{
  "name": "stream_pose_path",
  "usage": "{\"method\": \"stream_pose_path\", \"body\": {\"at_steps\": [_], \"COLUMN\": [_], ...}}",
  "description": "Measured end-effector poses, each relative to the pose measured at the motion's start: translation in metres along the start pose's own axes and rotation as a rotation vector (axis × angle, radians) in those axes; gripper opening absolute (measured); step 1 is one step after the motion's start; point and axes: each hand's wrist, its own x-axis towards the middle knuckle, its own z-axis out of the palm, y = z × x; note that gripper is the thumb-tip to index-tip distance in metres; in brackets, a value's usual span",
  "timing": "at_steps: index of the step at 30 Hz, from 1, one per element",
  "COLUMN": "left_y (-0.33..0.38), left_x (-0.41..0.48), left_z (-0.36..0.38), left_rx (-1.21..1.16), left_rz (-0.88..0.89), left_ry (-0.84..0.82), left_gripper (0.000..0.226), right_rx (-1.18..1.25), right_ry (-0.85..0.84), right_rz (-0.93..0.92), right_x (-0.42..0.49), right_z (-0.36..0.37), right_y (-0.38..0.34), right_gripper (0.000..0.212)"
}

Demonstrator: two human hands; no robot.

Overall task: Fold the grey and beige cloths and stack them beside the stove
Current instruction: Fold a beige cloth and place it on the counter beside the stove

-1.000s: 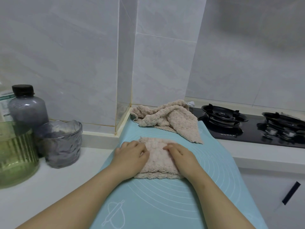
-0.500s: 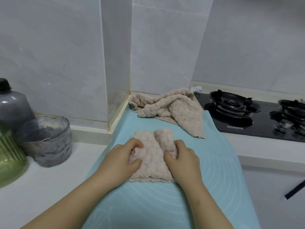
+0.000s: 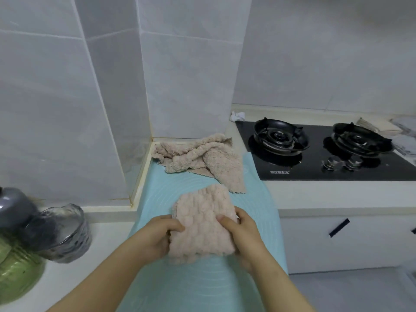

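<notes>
Gripping the folded beige cloth (image 3: 202, 224) by both sides, left hand (image 3: 155, 235) and right hand (image 3: 243, 233) curled round it; best kept level, layers pinched together.

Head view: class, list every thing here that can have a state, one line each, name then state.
Folded beige cloth: folded small, gripped at both sides.
Crumpled beige cloth: unfolded, bunched at the far end of the mat.
Left hand: grips the folded beige cloth.
Right hand: grips the folded beige cloth.
Stove: both burners unlit, nothing on them.
Grey cup: upright.
</notes>
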Motion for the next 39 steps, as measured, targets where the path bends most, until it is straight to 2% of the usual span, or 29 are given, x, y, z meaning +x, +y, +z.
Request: {"method": "stream_pose_path", "body": {"at_steps": [3,6,8,11,13,16,26,33,39], "left_y": [0.008,0.007,0.004,-0.003,-0.01,-0.022,-0.046,-0.039,-0.02], "left_x": [-0.002,0.007,0.012,0.023,0.036,0.056,0.109,0.165,0.247], "left_z": [0.036,0.082,0.119,0.177,0.22,0.293,0.544,0.663,0.77], "left_rx": [-0.002,0.068,0.212,0.366,0.404,0.413,0.41,0.42,0.423], "left_rz": [0.044,0.172,0.249,0.282,0.255,0.258,0.206,0.231,0.295], "left_ry": [-0.086,-0.105,-0.167,-0.245,-0.251,-0.277,-0.376,-0.445,-0.468], "left_gripper": [0.035,0.062,0.074,0.057,0.044,0.037,0.051,0.059,0.063], "right_rx": [0.145,0.305,0.377,0.299,0.273,0.254,0.198,0.155,0.117], "right_ry": [0.065,0.061,0.032,0.087,0.128,0.209,0.345,0.376,0.459], "right_rz": [0.071,0.123,0.149,0.131,0.101,0.079,0.095,0.049,0.008], "right_x": [-0.006,-0.012,-0.018,-0.024,-0.026,-0.02,0.008,0.051,0.127], "right_z": [-0.031,-0.071,-0.101,-0.154,-0.195,-0.265,-0.511,-0.629,-0.729], "right_y": [-0.017,-0.026,-0.028,-0.028,-0.029,-0.032,-0.076,-0.101,-0.129], "right_gripper": [0.026,0.029,0.033,0.043,0.044,0.042,0.029,0.023,0.022]}}
